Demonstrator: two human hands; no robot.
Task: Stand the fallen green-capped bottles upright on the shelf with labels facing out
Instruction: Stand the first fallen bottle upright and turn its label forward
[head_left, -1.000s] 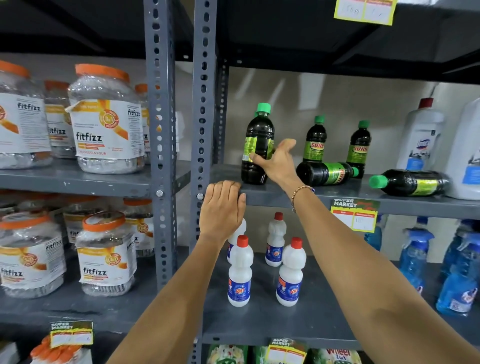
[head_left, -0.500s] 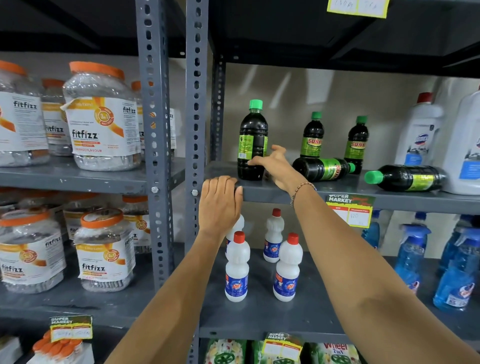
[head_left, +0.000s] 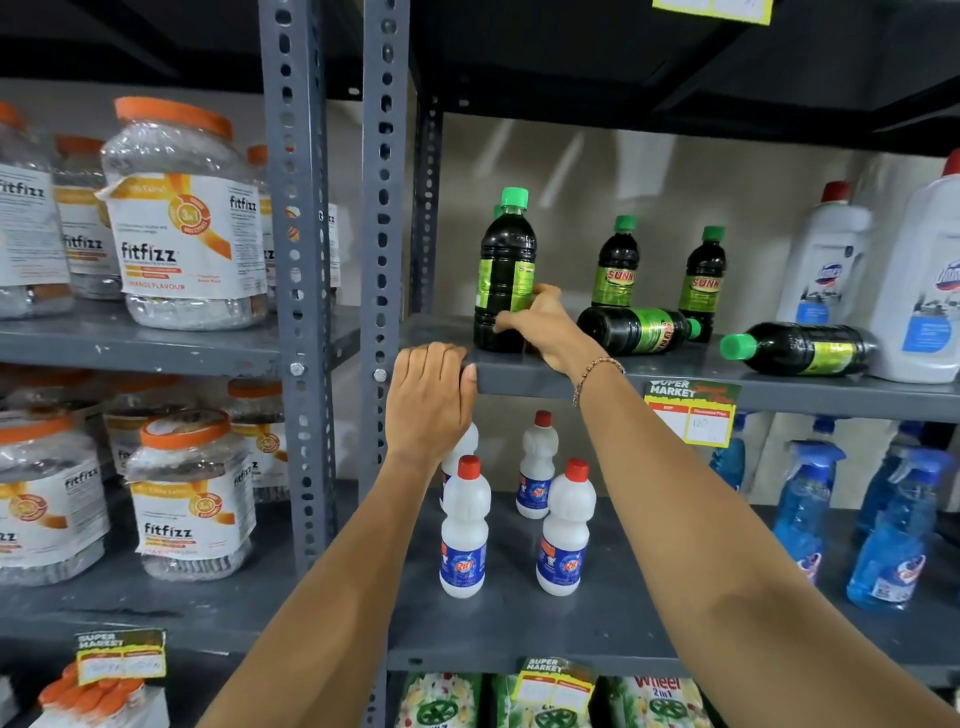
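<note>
On the grey shelf (head_left: 524, 371) a dark green-capped bottle (head_left: 503, 260) stands upright at the left, its label turned sideways. My right hand (head_left: 540, 325) wraps its fingers around the lower part of that bottle. My left hand (head_left: 428, 395) rests curled over the shelf's front edge near the upright post. Two more green-capped bottles (head_left: 615, 265) (head_left: 704, 278) stand at the back with labels facing out. One fallen bottle (head_left: 636, 330) lies on its side just right of my right hand. Another fallen bottle (head_left: 797, 348) lies further right, cap pointing left.
White detergent jugs (head_left: 823, 260) stand at the shelf's right end. Small white red-capped bottles (head_left: 465, 530) and blue spray bottles (head_left: 802, 509) fill the shelf below. Orange-lidded jars (head_left: 182, 218) occupy the left rack. Grey perforated posts (head_left: 384, 208) divide the racks.
My right hand closed lower around the standing bottle and the bottle's label has turned further sideways. My left hand stayed on the shelf edge.
</note>
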